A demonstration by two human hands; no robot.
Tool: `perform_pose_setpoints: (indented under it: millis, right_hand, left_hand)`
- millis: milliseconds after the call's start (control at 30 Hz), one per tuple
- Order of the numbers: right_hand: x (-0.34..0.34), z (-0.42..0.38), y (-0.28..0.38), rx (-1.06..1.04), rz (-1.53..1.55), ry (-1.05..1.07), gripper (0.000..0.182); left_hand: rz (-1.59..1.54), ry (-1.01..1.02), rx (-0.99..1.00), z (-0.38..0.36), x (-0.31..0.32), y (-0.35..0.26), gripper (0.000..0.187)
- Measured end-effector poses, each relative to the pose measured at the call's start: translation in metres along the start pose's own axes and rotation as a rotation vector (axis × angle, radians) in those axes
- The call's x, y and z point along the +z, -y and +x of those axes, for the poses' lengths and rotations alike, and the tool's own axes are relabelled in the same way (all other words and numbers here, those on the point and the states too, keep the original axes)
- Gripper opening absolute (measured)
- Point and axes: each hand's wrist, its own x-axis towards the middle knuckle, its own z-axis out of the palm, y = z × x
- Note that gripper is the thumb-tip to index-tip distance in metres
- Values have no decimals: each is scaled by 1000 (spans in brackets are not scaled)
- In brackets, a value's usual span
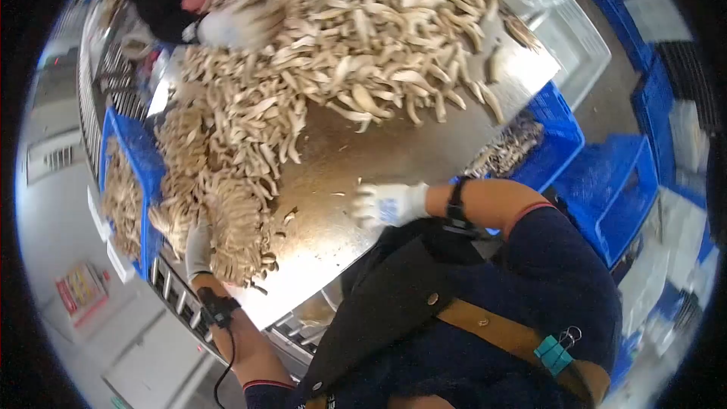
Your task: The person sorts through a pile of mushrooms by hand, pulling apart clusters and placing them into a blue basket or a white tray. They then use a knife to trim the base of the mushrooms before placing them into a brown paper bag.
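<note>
My left hand (198, 248), in a white glove, is pushed in against a dense clump of pale, long-stemmed mushrooms (236, 227) at the table's near left edge. Its fingers are mostly hidden among the stems, so I cannot tell whether they grip the clump. My right hand (390, 204), also gloved, hovers over the bare metal near the front edge, fingers apart and slightly blurred, with no mushroom showing in it. Small mushroom scraps (289, 216) lie between the two hands.
A big heap of loose mushrooms (363, 38) covers the far side of the metal table (341, 151). Across it, a co-worker's gloved hand (231, 29) reaches in, blurred. Blue crates stand left (151, 174) and right (564, 132), both containing mushrooms. Another blue crate (617, 189) sits further right.
</note>
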Motion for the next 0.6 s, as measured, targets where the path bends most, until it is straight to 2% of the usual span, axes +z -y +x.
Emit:
perform_pose_setpoints:
  millis: [33,67,100,133,167,233,267,300,333,367,400,433,467,500,533,600]
  right_hand:
    - [-6,15,-11,94,-18,-77,10]
    - [4,27,-24,216,-215,-19,11]
    - [0,39,-34,367,-305,-120,18]
    - [-31,47,-39,435,-208,-262,18]
    - [-64,51,-33,595,-51,-342,23]
    - [-115,23,6,735,-59,-614,34]
    - [-117,-9,28,874,-88,-641,39]
    - [-117,-43,55,1011,-110,-668,43]
    - [-121,-74,85,1343,-72,-656,42]
    - [-92,-119,112,1576,-191,-775,39]
    - [-48,-183,138,1780,-366,-740,38]
    - [-17,-227,170,2142,-74,-819,36]
    - [20,-265,201,2329,-103,-732,34]
    - [52,-291,221,2322,-219,-606,33]
    - [76,-305,226,2363,-76,-530,33]
    - [123,-336,218,2392,140,-410,34]
  left_hand:
    - [204,30,77,21,-3,57,61]
    - [367,105,93,27,-3,56,60]
    - [528,179,123,33,-3,54,59]
    - [652,303,96,24,-9,-8,58]
    - [636,345,93,24,-11,-12,55]
    - [600,428,83,26,-15,-19,49]
    - [628,439,195,26,-16,-16,47]
    - [495,428,183,26,-15,-9,45]
    - [363,419,172,26,-13,-2,44]
    - [70,381,28,23,-9,9,43]
    - [-217,333,-126,18,-6,21,43]
    - [-60,374,-30,14,-9,31,42]
    - [99,416,72,13,-11,39,41]
    - [254,445,181,12,-14,47,40]
    - [316,440,193,9,-11,52,40]
    - [285,419,67,-6,-3,67,40]
